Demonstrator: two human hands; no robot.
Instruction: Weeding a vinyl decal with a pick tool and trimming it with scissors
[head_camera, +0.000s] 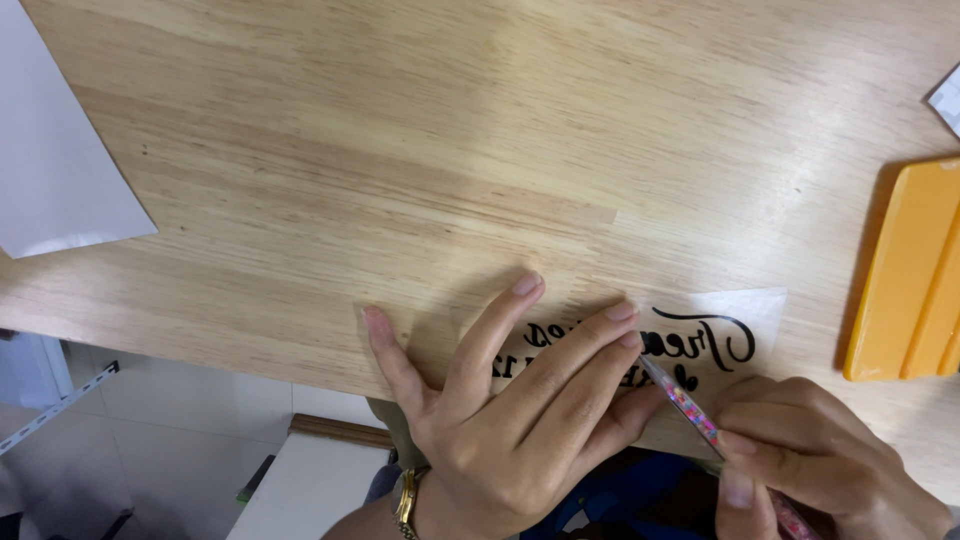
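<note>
Lettered clear decal (700, 335) on pale wooden table (400, 150), white tiled floor (170, 420) below

The surface (400, 150) is light wood with pale brown grain. The clear sheet (700, 330) carries black curly letters. The thin tool (685, 405) has a speckled pink, red and blue pattern. The flat scraper (905, 270) is orange-yellow. The paper (50, 170) is white.

A clear decal sheet (722, 318) with black script lies flat; a glittery pen tool (683, 402) slants across it.
</note>
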